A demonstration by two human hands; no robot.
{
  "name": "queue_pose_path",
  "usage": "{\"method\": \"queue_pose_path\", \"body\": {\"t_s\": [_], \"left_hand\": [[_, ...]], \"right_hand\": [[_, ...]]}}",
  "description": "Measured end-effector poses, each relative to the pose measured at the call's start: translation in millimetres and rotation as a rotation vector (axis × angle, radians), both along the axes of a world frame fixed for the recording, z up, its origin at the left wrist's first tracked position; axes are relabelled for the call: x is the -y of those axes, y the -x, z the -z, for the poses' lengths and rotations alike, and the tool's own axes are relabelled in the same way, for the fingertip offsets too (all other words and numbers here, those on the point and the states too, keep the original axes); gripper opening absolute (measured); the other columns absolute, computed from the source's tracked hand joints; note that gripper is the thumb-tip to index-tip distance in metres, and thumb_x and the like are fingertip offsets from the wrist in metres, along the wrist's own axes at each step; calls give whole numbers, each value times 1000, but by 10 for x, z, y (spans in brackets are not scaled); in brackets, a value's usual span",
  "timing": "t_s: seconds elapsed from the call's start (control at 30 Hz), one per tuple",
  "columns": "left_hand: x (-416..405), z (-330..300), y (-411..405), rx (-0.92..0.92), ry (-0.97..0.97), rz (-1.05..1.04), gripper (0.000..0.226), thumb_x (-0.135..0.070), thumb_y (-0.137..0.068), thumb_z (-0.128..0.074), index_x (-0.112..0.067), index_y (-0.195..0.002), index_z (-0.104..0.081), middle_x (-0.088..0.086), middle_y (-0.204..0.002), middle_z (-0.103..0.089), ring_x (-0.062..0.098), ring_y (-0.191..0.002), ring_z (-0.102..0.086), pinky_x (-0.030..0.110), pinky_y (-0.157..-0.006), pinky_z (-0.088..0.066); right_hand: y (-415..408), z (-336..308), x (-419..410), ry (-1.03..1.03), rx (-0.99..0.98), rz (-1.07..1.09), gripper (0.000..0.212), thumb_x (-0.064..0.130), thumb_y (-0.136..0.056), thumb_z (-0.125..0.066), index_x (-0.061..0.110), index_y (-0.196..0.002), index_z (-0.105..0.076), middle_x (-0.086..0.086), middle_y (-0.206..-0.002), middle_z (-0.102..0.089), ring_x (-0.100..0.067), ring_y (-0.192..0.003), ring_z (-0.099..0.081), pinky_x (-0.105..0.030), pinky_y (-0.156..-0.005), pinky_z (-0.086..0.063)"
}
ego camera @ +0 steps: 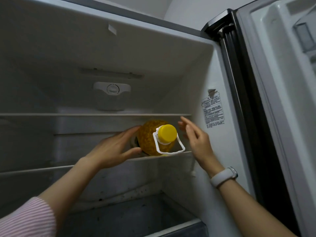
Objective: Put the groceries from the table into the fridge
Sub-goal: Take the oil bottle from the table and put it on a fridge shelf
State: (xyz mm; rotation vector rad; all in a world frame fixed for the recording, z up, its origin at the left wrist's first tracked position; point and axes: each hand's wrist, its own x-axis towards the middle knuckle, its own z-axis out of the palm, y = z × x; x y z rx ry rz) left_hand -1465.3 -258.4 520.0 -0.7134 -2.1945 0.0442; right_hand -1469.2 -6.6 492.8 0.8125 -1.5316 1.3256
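Note:
A yellow oil bottle (150, 139) with a yellow cap and a white carry handle lies on its side on the middle glass shelf (186, 152) of the open fridge, cap toward me. My left hand (114, 147) touches the bottle's left side with straight fingers and thumb spread around it. My right hand (196, 139) hovers just right of the cap, fingers straight and apart from the bottle.
An upper shelf (95, 114) runs right above the bottle. The fridge's right wall (213, 110) carries a label close to my right hand. The open fridge door (282, 82) stands at the right. A lower compartment (136, 216) lies below.

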Motion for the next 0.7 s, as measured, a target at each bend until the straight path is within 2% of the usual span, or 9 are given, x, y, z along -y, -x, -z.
{"method": "queue_pose_path", "body": {"t_s": [0.03,0.1,0.17,0.23,0.33,0.43,0.5,0.6,0.7], "left_hand": [[3,3,14,-7,7,-4,98,-92,-56,-4,-45,-142,1,-13,-154,-15,15,-135,-32,33,-99,-38],[-6,1,43,-19,16,-27,94,-91,-58,-1,-47,-142,0,-13,-155,-11,15,-136,-30,35,-101,-37],[-17,8,72,-42,32,-82,93,-89,-60,1,-46,-142,-3,-10,-156,-10,18,-136,-31,37,-102,-35],[-25,43,87,-87,25,-156,90,-83,-64,-4,-42,-144,-7,-5,-156,-12,20,-136,-31,40,-105,-33],[-42,138,58,-185,-68,-262,79,-66,-72,-9,-36,-145,-15,2,-154,-21,25,-134,-34,46,-104,-33],[-80,253,29,-273,-106,-362,66,-55,-82,-18,-28,-140,-32,10,-145,-39,31,-125,-45,51,-98,-38],[-118,336,24,-323,-133,-403,58,-48,-85,-26,-23,-134,-43,14,-135,-50,33,-118,-52,53,-93,-41],[-177,459,7,-358,-181,-407,52,-41,-85,-31,-18,-127,-53,16,-129,-55,34,-115,-54,53,-94,-40],[-194,572,-10,-377,-188,-405,51,-41,-87,-32,-15,-121,-60,16,-127,-58,33,-117,-54,52,-97,-37]], "right_hand": [[-154,-5,44,51,-101,10,26,23,-95,-41,30,-117,-51,1,-118,-59,-9,-114,-55,-22,-97,-45],[-360,34,150,-23,-361,160,29,26,-91,-39,25,-116,-55,0,-116,-59,-9,-111,-55,-19,-94,-44],[-351,120,257,-230,-565,411,36,27,-90,-41,14,-119,-58,-7,-121,-57,-20,-118,-50,-31,-100,-41],[-224,198,336,-364,-632,680,41,33,-93,-38,12,-125,-52,-12,-133,-47,-27,-130,-37,-41,-108,-34],[-42,251,381,-407,-556,979,48,41,-98,-24,12,-135,-36,-13,-144,-25,-34,-137,-18,-50,-113,-19],[27,255,398,-432,-423,1114,54,42,-99,-15,9,-138,-31,-17,-146,-17,-38,-137,-13,-51,-113,-18],[74,261,426,-470,-322,1150,57,42,-99,-10,7,-139,-31,-20,-147,-16,-39,-136,-12,-51,-111,-17],[191,249,477,-568,-151,1116,63,45,-97,-3,5,-140,-26,-22,-150,-10,-40,-138,-9,-52,-108,-15],[293,213,455,-677,-49,1030,84,61,-86,12,6,-145,-11,-16,-152,10,-33,-140,8,-43,-111,-1]]}}
